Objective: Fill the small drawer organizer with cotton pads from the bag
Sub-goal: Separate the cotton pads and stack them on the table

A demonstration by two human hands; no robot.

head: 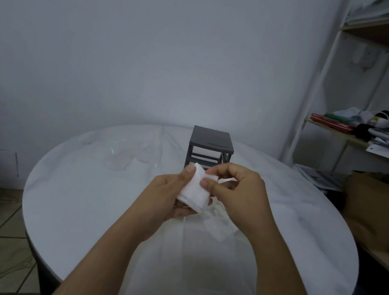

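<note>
One stack of cotton pads (194,191) is held above the round table (89,207), cradled in the left hand (166,195) from below while the right hand (237,194) pinches its upper edge between thumb and fingers. Beyond the grip stands the dark drawer organizer (210,147), its frame apparently without drawers in the visible slots; no pads can be seen in it. Crumpled clear plastic (216,222), probably the bag, lies beneath the hands. Judged stage: pads extracted, filling not yet begun.

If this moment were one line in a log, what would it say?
left hand: holds cotton pads | right hand: pinching pads | drawer organizer: behind hands, on table
</note>
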